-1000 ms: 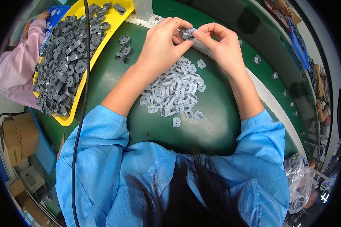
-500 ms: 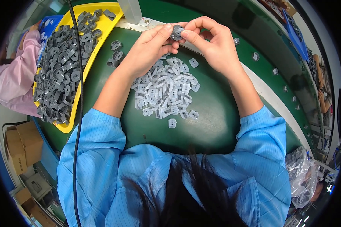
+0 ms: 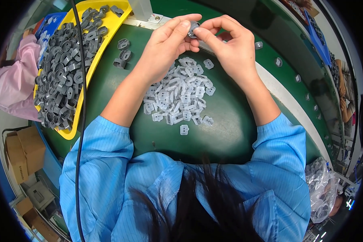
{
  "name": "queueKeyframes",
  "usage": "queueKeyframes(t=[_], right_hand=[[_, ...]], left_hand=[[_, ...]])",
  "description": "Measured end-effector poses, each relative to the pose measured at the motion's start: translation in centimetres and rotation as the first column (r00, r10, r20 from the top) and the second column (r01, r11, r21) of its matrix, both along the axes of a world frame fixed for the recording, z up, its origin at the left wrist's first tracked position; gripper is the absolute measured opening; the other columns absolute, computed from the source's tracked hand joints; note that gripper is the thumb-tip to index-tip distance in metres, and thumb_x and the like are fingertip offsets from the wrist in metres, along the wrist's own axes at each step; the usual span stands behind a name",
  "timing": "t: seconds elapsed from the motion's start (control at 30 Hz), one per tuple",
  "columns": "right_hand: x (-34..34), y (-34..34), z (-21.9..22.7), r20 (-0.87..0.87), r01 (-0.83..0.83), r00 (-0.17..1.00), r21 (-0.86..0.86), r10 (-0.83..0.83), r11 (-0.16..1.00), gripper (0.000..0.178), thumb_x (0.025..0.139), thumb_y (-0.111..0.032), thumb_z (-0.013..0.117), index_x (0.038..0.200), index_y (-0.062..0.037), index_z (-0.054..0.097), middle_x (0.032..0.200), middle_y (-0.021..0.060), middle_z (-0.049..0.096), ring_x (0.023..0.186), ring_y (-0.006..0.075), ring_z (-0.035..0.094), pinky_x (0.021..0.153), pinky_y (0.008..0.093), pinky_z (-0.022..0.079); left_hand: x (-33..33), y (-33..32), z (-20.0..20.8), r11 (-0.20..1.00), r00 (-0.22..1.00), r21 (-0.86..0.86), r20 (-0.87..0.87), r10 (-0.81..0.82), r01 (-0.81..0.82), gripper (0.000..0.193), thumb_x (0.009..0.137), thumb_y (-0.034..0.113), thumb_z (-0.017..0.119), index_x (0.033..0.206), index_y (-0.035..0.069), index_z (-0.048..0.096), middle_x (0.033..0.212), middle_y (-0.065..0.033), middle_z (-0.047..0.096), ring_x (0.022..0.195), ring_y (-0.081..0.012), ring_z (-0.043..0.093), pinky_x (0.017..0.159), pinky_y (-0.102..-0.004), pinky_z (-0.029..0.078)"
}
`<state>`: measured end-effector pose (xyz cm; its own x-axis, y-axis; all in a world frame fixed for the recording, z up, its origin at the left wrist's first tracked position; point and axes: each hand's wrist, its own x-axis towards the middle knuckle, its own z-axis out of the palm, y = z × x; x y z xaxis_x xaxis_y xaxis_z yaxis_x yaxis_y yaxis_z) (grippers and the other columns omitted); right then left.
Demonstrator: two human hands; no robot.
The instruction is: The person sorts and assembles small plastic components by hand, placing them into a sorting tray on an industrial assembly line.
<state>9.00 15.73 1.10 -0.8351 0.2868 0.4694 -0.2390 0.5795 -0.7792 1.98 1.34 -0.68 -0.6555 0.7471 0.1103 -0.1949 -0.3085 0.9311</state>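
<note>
My left hand [image 3: 171, 38] pinches a small grey plastic housing [image 3: 193, 29] between thumb and fingers. From the other side, the thumb and fingertips of my right hand [image 3: 226, 36] press on the same housing; whether a clear piece sits in it is hidden by the fingers. Below both hands lies a heap of translucent white plastic inserts [image 3: 177, 94] with small holes. One insert [image 3: 184, 129] lies apart at the near side of the heap. Left of my left hand, a few loose grey housings [image 3: 124, 55] rest on the green tabletop [image 3: 218, 121].
A yellow tray [image 3: 121, 22] heaped with grey housings stands at the left, a black cable [image 3: 84, 101] crossing it. Beyond a pale rail [image 3: 278, 90], small parts sit in a row on a green belt [image 3: 286, 72]. A person in a pink sleeve [image 3: 18, 80] is at far left.
Both hands have shifted slightly to the right in the picture, still holding the grey housing. Parts on the belt appear a little further right and lower.
</note>
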Motion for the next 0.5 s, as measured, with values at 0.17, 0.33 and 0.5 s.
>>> queueKeyframes(t=[0.17, 0.33, 0.5], right_hand=[[-0.5, 1.0, -0.6, 0.226, -0.115, 0.941, -0.482, 0.250, 0.869, 0.019, 0.078, -0.018, 0.070, 0.085, -0.0012, 0.065, 0.077, 0.0023, 0.064, 0.069, 0.0095, 0.058, 0.062, 0.0222, 0.045], [-0.3, 1.5, -0.1, 0.255, -0.162, 0.855, -0.695, 0.451, 0.700, 0.017, 0.080, -0.018, 0.067, 0.087, -0.0023, 0.064, 0.080, 0.0030, 0.064, 0.071, 0.0098, 0.059, 0.062, 0.0214, 0.045], [-0.2, 1.7, 0.6, 0.334, -0.220, 0.821, -0.562, 0.463, 0.797, 0.016, 0.081, -0.016, 0.067, 0.087, -0.0015, 0.064, 0.079, 0.0040, 0.065, 0.073, 0.0085, 0.060, 0.062, 0.0212, 0.046]], left_hand=[[0.1, -0.1, -0.3, 0.996, 0.998, -0.068, -0.020, 0.051, -0.052, 0.026, 0.097, 0.022, 0.045, 0.114, 0.002, 0.047, 0.096, -0.0077, 0.056, 0.083, -0.0125, 0.054, 0.075, -0.0275, 0.048], [-0.6, -0.6, -0.2, 0.984, 0.984, -0.180, -0.176, -0.035, 0.003, 0.022, 0.096, 0.023, 0.049, 0.108, 0.004, 0.048, 0.091, -0.0069, 0.059, 0.077, -0.0104, 0.055, 0.068, -0.0241, 0.047], [-0.8, -0.7, -0.2, 0.989, 0.995, -0.144, -0.092, -0.034, 0.020, 0.023, 0.095, 0.026, 0.050, 0.101, 0.004, 0.050, 0.077, -0.0067, 0.060, 0.064, -0.0073, 0.052, 0.060, -0.0220, 0.046]])
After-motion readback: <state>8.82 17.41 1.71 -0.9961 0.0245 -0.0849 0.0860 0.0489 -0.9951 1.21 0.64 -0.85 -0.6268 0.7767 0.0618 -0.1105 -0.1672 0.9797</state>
